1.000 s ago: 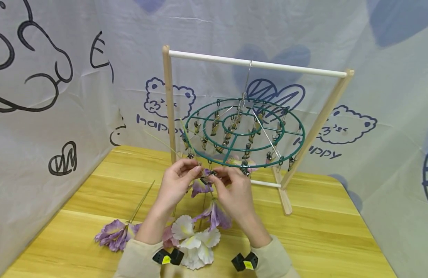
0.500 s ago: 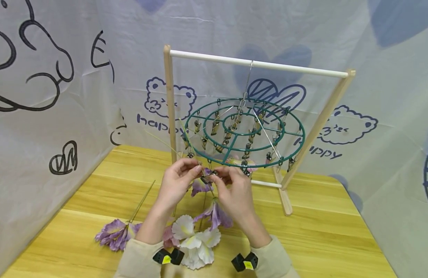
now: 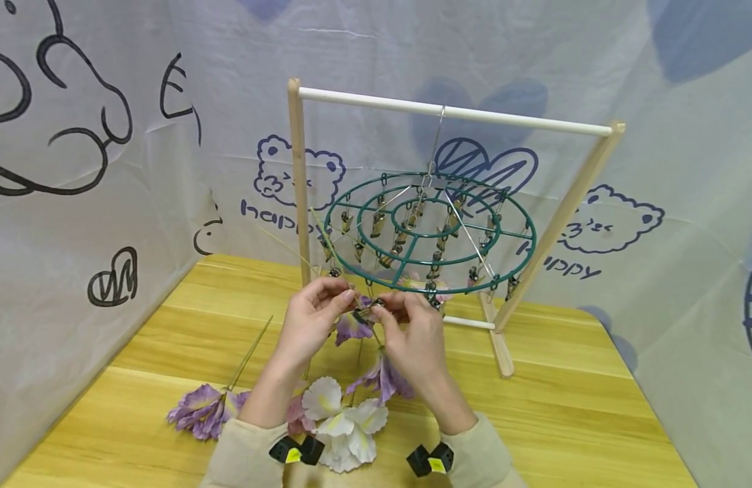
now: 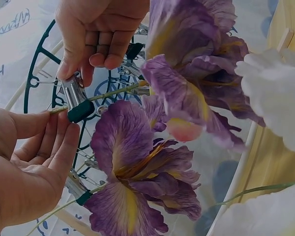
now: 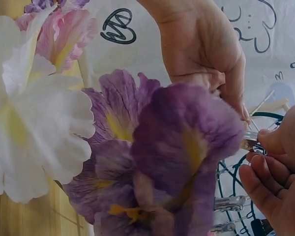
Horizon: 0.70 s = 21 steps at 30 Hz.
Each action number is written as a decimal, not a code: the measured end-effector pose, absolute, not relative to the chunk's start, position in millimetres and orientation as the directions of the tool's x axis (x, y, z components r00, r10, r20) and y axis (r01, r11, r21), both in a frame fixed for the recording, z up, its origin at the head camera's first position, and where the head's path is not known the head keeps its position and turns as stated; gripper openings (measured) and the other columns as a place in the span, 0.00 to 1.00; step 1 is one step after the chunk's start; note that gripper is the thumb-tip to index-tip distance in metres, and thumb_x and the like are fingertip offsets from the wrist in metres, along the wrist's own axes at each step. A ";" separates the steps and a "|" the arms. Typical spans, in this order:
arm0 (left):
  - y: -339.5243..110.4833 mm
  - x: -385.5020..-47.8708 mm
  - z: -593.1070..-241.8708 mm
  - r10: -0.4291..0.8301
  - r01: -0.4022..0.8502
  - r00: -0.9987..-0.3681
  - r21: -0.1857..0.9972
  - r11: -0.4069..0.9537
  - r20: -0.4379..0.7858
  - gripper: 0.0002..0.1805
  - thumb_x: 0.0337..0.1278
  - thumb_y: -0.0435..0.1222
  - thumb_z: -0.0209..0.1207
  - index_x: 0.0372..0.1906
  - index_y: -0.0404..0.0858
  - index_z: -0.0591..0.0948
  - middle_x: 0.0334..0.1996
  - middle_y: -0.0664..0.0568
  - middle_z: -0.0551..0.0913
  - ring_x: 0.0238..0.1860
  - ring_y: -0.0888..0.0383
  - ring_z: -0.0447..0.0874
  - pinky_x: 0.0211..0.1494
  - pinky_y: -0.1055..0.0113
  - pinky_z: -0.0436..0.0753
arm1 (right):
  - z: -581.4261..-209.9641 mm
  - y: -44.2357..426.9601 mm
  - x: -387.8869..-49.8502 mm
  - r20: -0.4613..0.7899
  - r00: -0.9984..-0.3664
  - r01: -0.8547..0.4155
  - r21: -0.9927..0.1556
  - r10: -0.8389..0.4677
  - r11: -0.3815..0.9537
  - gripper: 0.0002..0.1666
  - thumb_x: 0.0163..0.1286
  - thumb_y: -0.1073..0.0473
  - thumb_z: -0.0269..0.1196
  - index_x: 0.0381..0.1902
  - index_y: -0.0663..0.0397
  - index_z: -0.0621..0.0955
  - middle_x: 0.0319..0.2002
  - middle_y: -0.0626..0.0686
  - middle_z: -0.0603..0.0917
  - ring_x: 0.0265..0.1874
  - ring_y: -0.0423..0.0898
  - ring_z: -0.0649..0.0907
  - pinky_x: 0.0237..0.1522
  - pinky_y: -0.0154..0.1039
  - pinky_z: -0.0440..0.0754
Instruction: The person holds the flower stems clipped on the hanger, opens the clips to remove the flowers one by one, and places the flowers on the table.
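In the head view my left hand (image 3: 314,322) and right hand (image 3: 415,335) meet just below the front rim of a green round clip hanger (image 3: 406,288). My right thumb and fingers pinch a metal clip (image 4: 73,93) with dark green tips. My left fingertips pinch the green stem (image 4: 115,92) of a purple artificial iris (image 4: 196,54); that stem passes at the clip's tips. Whether the tips grip it I cannot tell. A second purple iris (image 4: 137,177) hangs close by, its stem in another clip (image 4: 78,189).
The hanger hangs from a wooden stand (image 3: 296,176) with a white top bar (image 3: 376,103). White flowers (image 3: 345,427) and a pink flower (image 3: 298,417) lie between the forearms. Another purple iris (image 3: 201,410) lies at left on the wooden table (image 3: 565,407).
The iris in my left hand's grip has swung slightly right, and its stem end has tipped a little left. Both hands stay nearly in place at the clip.
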<state>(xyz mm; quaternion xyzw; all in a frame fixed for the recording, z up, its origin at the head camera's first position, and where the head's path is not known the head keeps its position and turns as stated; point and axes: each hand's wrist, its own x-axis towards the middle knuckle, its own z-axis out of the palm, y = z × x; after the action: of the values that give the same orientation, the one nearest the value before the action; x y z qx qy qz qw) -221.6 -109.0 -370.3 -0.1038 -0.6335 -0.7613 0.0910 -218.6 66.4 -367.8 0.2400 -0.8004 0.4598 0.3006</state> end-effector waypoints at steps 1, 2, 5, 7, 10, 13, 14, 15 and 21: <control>-108.8 -221.8 -370.5 -0.007 0.270 -0.962 0.945 -0.183 0.274 0.10 0.72 0.25 0.60 0.52 0.23 0.78 0.47 0.37 0.84 0.44 0.59 0.87 0.56 0.62 0.88 | -367.7 66.5 -218.3 0.704 -0.703 -0.661 -0.590 -0.106 0.463 0.08 0.63 0.70 0.73 0.39 0.67 0.85 0.37 0.60 0.87 0.27 0.49 0.85 0.30 0.37 0.88; -108.7 -221.9 -370.6 -0.008 0.270 -0.962 0.945 -0.184 0.273 0.10 0.72 0.25 0.60 0.52 0.23 0.78 0.46 0.38 0.84 0.44 0.58 0.87 0.57 0.61 0.88 | -367.6 66.6 -218.1 0.706 -0.701 -0.662 -0.588 -0.104 0.464 0.08 0.64 0.70 0.73 0.38 0.67 0.85 0.37 0.60 0.87 0.27 0.49 0.85 0.30 0.38 0.88; -108.3 -222.2 -371.0 -0.011 0.270 -0.962 0.944 -0.188 0.273 0.10 0.72 0.25 0.60 0.52 0.24 0.79 0.46 0.40 0.84 0.44 0.58 0.87 0.57 0.60 0.88 | -367.3 66.7 -217.8 0.716 -0.691 -0.670 -0.579 -0.102 0.465 0.06 0.64 0.70 0.73 0.37 0.66 0.85 0.37 0.60 0.88 0.27 0.49 0.85 0.30 0.38 0.88; -108.2 -222.3 -371.2 -0.011 0.268 -0.962 0.944 -0.193 0.272 0.10 0.72 0.25 0.60 0.51 0.24 0.78 0.45 0.41 0.84 0.44 0.57 0.87 0.58 0.60 0.88 | -367.2 66.8 -217.7 0.724 -0.682 -0.676 -0.572 -0.101 0.464 0.06 0.64 0.70 0.73 0.36 0.66 0.84 0.37 0.60 0.88 0.27 0.50 0.85 0.30 0.38 0.88; -108.0 -222.3 -371.2 -0.010 0.268 -0.962 0.940 -0.210 0.272 0.10 0.72 0.25 0.60 0.51 0.23 0.78 0.45 0.43 0.84 0.45 0.57 0.87 0.57 0.61 0.88 | -367.7 66.9 -218.3 0.727 -0.680 -0.677 -0.574 -0.095 0.461 0.06 0.64 0.70 0.73 0.36 0.66 0.84 0.37 0.60 0.88 0.28 0.49 0.85 0.30 0.37 0.88; -108.0 -222.1 -370.8 -0.010 0.265 -0.963 0.937 -0.227 0.270 0.09 0.72 0.24 0.59 0.51 0.23 0.78 0.45 0.45 0.84 0.44 0.57 0.87 0.57 0.61 0.88 | -368.0 67.4 -218.4 0.723 -0.685 -0.673 -0.581 -0.090 0.459 0.07 0.64 0.69 0.73 0.36 0.66 0.84 0.37 0.60 0.88 0.28 0.49 0.86 0.31 0.37 0.88; -108.0 -222.1 -370.7 -0.010 0.264 -0.963 0.936 -0.232 0.269 0.09 0.72 0.24 0.59 0.51 0.23 0.78 0.45 0.45 0.84 0.44 0.57 0.87 0.57 0.61 0.88 | -368.4 67.5 -218.6 0.723 -0.685 -0.673 -0.582 -0.089 0.457 0.07 0.64 0.69 0.73 0.36 0.66 0.84 0.37 0.60 0.88 0.29 0.49 0.86 0.32 0.37 0.88; -108.0 -222.1 -370.7 -0.011 0.264 -0.963 0.935 -0.236 0.269 0.09 0.72 0.24 0.59 0.51 0.23 0.78 0.45 0.45 0.84 0.44 0.57 0.87 0.57 0.61 0.88 | -368.5 67.7 -218.6 0.723 -0.686 -0.673 -0.582 -0.089 0.456 0.07 0.64 0.69 0.73 0.36 0.66 0.84 0.37 0.60 0.88 0.29 0.50 0.86 0.32 0.37 0.88; -107.8 -222.6 -370.5 -0.010 0.254 -0.966 0.939 -0.233 0.259 0.09 0.72 0.24 0.58 0.52 0.23 0.78 0.46 0.41 0.83 0.45 0.57 0.87 0.57 0.62 0.88 | -368.3 68.3 -218.1 0.733 -0.674 -0.684 -0.577 -0.086 0.447 0.07 0.65 0.69 0.73 0.34 0.66 0.83 0.37 0.60 0.88 0.29 0.50 0.86 0.32 0.38 0.89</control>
<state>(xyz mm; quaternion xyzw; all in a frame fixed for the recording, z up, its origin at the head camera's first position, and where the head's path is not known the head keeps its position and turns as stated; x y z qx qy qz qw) -222.6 -107.8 -370.5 -0.0996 -0.6133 -0.7790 0.0848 -218.1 68.3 -368.3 0.2446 -0.7876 0.4657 0.3209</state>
